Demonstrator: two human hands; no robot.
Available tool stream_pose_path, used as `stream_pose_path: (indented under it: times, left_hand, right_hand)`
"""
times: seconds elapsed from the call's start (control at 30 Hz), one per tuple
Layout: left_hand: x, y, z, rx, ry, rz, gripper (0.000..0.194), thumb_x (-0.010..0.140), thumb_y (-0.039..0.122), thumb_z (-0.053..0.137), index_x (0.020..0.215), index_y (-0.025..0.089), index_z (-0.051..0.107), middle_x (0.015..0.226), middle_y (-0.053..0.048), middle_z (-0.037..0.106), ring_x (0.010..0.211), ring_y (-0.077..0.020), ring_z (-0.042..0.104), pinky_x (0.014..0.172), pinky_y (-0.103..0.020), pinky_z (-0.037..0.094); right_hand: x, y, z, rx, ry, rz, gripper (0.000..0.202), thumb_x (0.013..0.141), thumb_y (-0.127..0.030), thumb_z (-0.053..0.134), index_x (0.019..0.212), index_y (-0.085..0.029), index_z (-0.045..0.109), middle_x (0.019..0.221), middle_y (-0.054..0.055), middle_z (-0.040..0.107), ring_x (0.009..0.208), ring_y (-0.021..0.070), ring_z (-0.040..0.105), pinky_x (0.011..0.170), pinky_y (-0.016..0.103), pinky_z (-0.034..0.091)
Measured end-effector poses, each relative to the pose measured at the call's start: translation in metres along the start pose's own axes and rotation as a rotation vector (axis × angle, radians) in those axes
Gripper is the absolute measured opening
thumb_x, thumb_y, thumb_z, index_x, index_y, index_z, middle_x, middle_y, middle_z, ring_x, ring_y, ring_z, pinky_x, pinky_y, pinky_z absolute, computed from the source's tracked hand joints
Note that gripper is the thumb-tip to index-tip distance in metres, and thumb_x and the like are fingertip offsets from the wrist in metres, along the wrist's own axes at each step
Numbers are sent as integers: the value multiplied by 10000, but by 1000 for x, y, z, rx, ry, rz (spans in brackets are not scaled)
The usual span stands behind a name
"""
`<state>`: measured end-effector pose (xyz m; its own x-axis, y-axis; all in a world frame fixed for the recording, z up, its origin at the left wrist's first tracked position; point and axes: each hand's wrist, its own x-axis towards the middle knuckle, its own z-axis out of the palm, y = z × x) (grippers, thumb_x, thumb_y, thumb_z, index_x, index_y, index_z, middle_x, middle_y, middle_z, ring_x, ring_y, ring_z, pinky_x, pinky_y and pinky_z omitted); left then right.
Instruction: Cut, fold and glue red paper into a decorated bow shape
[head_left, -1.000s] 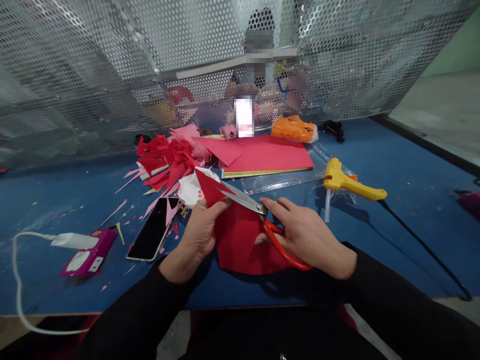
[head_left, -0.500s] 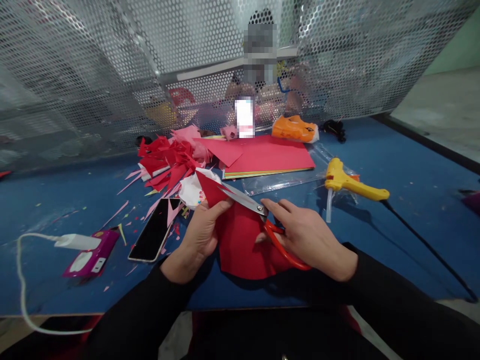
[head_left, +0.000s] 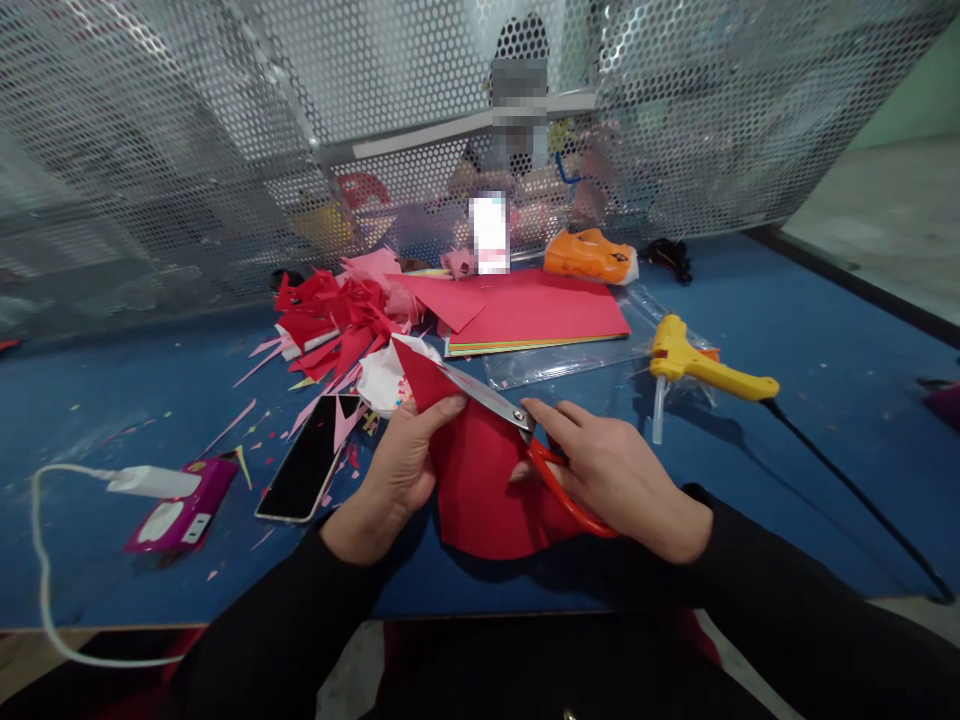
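My left hand (head_left: 405, 455) is closed on a sheet of red paper (head_left: 480, 490), its thumb pressed on the upper face near the scissor blades. In my right hand (head_left: 619, 475) are the scissors (head_left: 551, 475), which have orange-red handles and silver blades pointing up and left. The blades lie across the paper, and a pointed flap of it rises beyond them at the upper left. The paper's lower edge is curved. Just behind my left hand sits a crumpled white tissue (head_left: 384, 378) with small coloured bits on it.
A phone (head_left: 307, 465) and purple packet (head_left: 184, 505) lie left. Behind are red and pink scraps (head_left: 341, 310), a red-topped paper stack (head_left: 536, 310), a lit screen (head_left: 489, 232) and an orange packet (head_left: 589, 258). A yellow glue gun (head_left: 701, 368) with a black cord lies right.
Hardly anything differs. My right hand and the scissor handles have shifted very slightly, while the left hand keeps its hold on the red paper.
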<state>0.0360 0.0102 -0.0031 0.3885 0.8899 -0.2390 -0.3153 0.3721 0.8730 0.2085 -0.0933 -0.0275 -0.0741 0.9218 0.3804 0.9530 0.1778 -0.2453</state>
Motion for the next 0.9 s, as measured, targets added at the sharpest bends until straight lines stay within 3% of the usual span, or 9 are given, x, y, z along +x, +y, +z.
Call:
stream_pose_path:
  times: [0.23,0.43,0.67,0.9]
  left_hand:
    - [1,-1,-1,2,-6,3,335,618,196,848,937,147,756,884,-86,787,831,-280,743,831,-424,594]
    - [2,5,1,-35,23,34,297,603,246,850,861,145,744,842,-64,779,841,-262,733,821,-378,574]
    - [10,14,-7,-30,92,228,220,666,274,858,806,172,723,684,29,709,566,-94,626,556,-196,482]
    - [12,13,-7,-51,105,246,248,591,236,903,753,168,727,702,3,743,621,-138,681,645,-253,555]
  right_hand:
    - [0,1,0,-3,8,-15,443,1023,-405,363,1292,-121,571,912,95,696,651,198,656,499,295,408]
    - [0,2,1,-18,33,-13,526,998,-542,421,1268,-125,593,892,79,691,646,205,669,493,298,410]
    - [-2,2,2,-26,70,-41,490,1018,-497,377,1255,-125,591,876,76,684,643,188,659,492,285,397]
    - [-1,2,1,-51,101,-63,503,1022,-498,362,1238,-112,600,852,80,677,609,187,640,475,289,391]
